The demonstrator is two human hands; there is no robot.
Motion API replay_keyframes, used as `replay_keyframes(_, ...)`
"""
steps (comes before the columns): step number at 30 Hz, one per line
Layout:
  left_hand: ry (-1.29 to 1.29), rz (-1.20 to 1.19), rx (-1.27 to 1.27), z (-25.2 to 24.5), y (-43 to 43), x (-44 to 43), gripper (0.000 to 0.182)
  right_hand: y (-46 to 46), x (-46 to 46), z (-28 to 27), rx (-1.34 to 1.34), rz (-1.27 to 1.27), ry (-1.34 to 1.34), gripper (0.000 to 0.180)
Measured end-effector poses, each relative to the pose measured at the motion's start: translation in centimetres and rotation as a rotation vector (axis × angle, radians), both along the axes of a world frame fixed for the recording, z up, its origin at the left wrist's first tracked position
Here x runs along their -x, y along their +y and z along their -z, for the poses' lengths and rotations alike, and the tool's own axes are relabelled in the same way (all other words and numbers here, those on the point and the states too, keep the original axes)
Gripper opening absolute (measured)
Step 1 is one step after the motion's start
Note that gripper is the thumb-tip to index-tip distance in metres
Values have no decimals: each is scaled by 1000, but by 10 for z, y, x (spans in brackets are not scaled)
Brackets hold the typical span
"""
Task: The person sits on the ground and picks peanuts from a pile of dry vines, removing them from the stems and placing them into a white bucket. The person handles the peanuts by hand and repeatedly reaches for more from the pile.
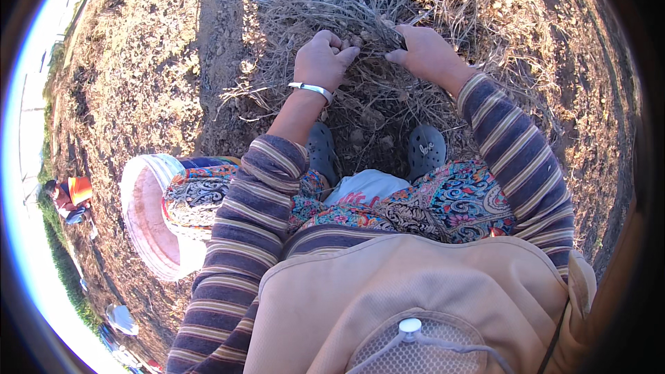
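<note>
My right hand (428, 54) grips a bunch of dry plant stems (382, 31) between thumb and fingers, above the ground in front of my feet. Close by on the left, my left hand (322, 59) is curled, with small tan pods (355, 41), apparently peanuts, at its thumb and fingertips. How many pods it holds is hidden by the fingers. A silver bracelet (311, 88) circles that wrist. Below and beyond both hands spreads a tangled heap of dry plants (332, 5).
A white bucket (150, 218) lies tipped by my left leg, its mouth facing left. Grey clogs (427, 146) are on my feet, with white cloth (366, 187) between my legs. Another person (67, 200) bends far left, near an orange container (80, 190). A tan hat brim (415, 270) covers the lower view.
</note>
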State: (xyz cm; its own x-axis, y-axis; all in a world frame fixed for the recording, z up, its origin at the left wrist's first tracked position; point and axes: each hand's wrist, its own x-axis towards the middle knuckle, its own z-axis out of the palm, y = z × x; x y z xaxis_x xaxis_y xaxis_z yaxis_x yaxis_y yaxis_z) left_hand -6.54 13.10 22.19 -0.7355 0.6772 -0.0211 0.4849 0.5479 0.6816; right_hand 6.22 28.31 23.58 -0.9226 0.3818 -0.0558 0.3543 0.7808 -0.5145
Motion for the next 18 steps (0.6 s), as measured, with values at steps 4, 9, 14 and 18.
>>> replay_keyframes(4,-146,81,-3,-1,-5,13,24,-1,-2,-7,-3,-1,-36,38)
replay_keyframes(9,-586,-9,-366,-6,-11,11,13,-2,0,-9,18,-24,-29,36)
replay_keyframes(14,-150,52,8,-13,7,0,38,-7,1,-9,16,-52,-1,34)
replay_keyframes(18,-26,142,183,-15,15,4,46,-11,-2,-16,7,-55,-24,34)
